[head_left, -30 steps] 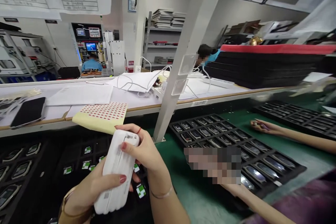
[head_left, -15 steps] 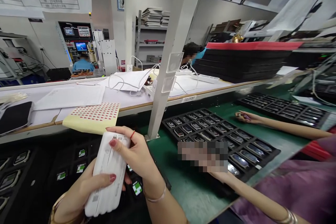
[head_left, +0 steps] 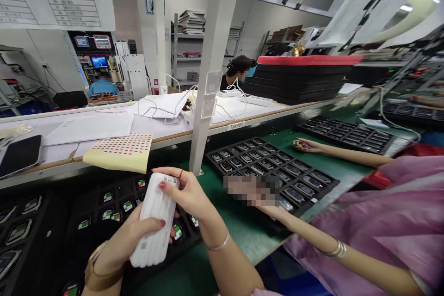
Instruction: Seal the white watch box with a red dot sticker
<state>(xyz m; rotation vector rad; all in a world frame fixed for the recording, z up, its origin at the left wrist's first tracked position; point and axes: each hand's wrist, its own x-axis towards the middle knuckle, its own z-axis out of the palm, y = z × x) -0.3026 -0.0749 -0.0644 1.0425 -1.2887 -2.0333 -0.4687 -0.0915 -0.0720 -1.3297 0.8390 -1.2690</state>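
At a green assembly bench, the left hand (head_left: 121,247) wraps the white ribbed device (head_left: 154,222) from below while the right hand (head_left: 189,194) pinches its top at twelve o'clock, above a black parts tray (head_left: 104,215); a slip could drop it onto the green-tagged parts (head_left: 127,206).

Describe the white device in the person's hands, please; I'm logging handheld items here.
The white device is a long, rounded block of ribbed, plastic-looking casing with small grey labels. It tilts, top end away, above a black tray. The left hand wraps its lower half; the right hand grips its top end.
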